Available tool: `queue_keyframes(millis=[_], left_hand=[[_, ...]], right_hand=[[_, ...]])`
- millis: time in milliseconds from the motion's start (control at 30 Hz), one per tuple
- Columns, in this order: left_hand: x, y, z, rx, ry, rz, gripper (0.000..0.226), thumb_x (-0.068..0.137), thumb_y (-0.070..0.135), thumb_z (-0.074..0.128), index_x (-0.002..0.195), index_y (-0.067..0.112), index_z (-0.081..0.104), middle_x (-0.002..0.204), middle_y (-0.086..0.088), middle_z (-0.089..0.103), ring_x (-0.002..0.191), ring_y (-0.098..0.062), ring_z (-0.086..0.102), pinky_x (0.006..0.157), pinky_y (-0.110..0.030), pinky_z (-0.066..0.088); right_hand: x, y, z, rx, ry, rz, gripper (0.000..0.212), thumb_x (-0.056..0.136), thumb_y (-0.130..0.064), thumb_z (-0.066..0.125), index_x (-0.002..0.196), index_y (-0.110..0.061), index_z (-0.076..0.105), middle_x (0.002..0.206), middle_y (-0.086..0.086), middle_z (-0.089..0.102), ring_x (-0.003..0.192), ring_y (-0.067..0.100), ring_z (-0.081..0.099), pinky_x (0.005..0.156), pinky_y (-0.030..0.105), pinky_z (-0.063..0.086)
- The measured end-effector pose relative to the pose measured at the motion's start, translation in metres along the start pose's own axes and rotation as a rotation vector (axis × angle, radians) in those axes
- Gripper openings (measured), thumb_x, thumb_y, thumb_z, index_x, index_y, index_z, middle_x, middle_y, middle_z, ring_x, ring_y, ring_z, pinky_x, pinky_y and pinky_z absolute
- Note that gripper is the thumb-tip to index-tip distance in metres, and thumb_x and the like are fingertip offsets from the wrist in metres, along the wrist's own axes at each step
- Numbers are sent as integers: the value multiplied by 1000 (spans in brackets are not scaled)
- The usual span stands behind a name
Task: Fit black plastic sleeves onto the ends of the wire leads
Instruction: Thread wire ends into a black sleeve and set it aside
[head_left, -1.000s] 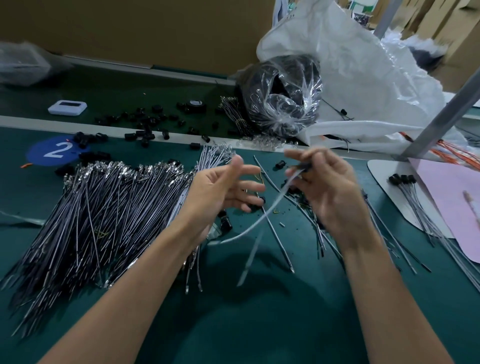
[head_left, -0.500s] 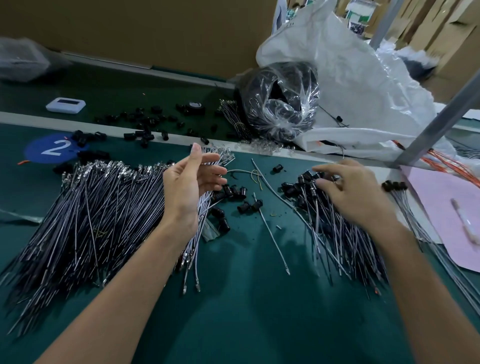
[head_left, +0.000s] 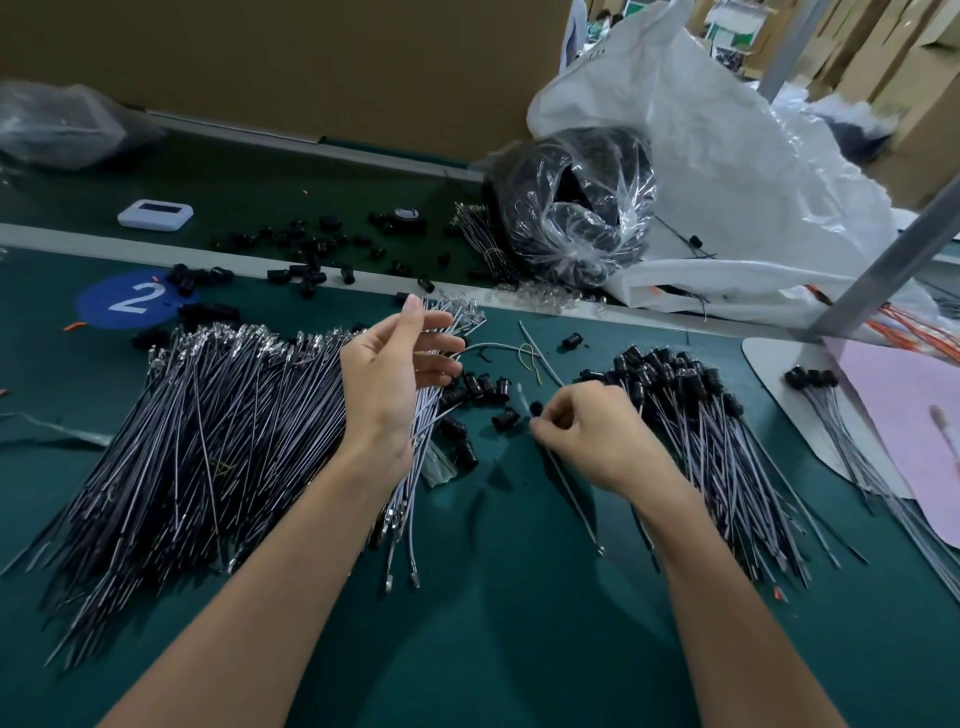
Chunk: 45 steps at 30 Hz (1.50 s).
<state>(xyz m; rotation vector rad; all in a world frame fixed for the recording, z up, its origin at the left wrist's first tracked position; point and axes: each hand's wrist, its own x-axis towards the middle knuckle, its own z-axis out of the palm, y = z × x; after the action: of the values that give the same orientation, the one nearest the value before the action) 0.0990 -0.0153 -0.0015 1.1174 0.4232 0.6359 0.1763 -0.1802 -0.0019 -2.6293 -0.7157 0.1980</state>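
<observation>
Hands work low over the green mat (head_left: 493, 654). Left hand (head_left: 397, 374) hovers with fingers relaxed and spread above the heap of bare wire leads (head_left: 208, 441). Right hand (head_left: 587, 436) curls down, its fingertips pinching a black sleeve (head_left: 535, 408) beside the loose sleeves (head_left: 478, 387). Sleeved leads (head_left: 701, 431) fan out just to its right.

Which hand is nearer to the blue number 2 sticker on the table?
Left. The left hand hovers to the right of the sticker, by the pile of wire leads; the right hand, pinching a lead, is farther right.
</observation>
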Motion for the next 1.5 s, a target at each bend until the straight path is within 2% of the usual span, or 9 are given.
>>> queue_keyframes(millis=[167,233,333,467,633,1000,1167,1300,1500], left_hand=[[-3,0,4,73,-41,15,31,100,30,53,84,15,74,75,-4,74,60,-16,65,57,-21,52],[-2,3,3,132,-35,43,25,100,25,54,85,16,73,75,-2,74,62,-14,64,59,-23,52],[2,13,-4,324,-34,86,11,94,14,63,90,18,72,79,1,74,64,-11,64,61,-25,52],[8,36,-25,959,-116,191,8,84,18,75,86,26,74,77,12,71,68,0,62,65,-16,47],[4,45,-49,1662,28,67,8,82,29,77,85,23,71,81,-1,68,77,-24,62,65,-29,43],[14,44,-63,1482,-67,-45,27,79,15,78,59,29,66,78,-2,70,79,-23,64,77,-40,57],[15,51,-64,1472,-20,36,8,83,12,72,79,17,76,79,-6,72,73,-20,63,72,-35,57],[7,56,-47,1430,-72,298,14,92,18,65,102,21,75,102,-2,71,80,-18,58,83,-35,52],[-24,42,14,1104,-618,827,21,85,-7,65,99,6,75,97,-6,73,80,-26,68,73,-41,57]], right_hand=[[0,9,-10,296,371,-99,12,81,-13,77,90,-15,69,69,-8,67,60,2,62,66,17,53],[0,14,-9,369,349,-112,33,79,-6,78,108,-15,67,76,-7,68,66,3,63,69,12,52],[2,16,-1,223,313,-130,26,84,-2,72,109,-11,72,82,-5,68,69,-4,58,74,10,50],[2,16,2,196,481,-172,11,88,-5,68,96,-8,74,86,3,70,72,8,58,77,20,49],[-1,15,3,213,604,-190,5,86,-7,71,90,-7,75,82,4,70,72,14,61,74,23,50],[-1,15,7,245,599,-242,6,85,-5,72,87,-9,75,78,-5,66,69,3,57,70,6,42],[0,16,7,286,626,-231,5,85,-6,72,88,-9,75,79,-4,67,72,-4,57,71,4,43],[-2,11,5,527,562,-154,4,85,-10,73,87,-12,76,73,-2,71,65,10,63,65,21,53],[-11,2,-8,1270,171,73,6,81,-5,70,77,-6,74,64,9,68,55,17,63,53,21,50]])
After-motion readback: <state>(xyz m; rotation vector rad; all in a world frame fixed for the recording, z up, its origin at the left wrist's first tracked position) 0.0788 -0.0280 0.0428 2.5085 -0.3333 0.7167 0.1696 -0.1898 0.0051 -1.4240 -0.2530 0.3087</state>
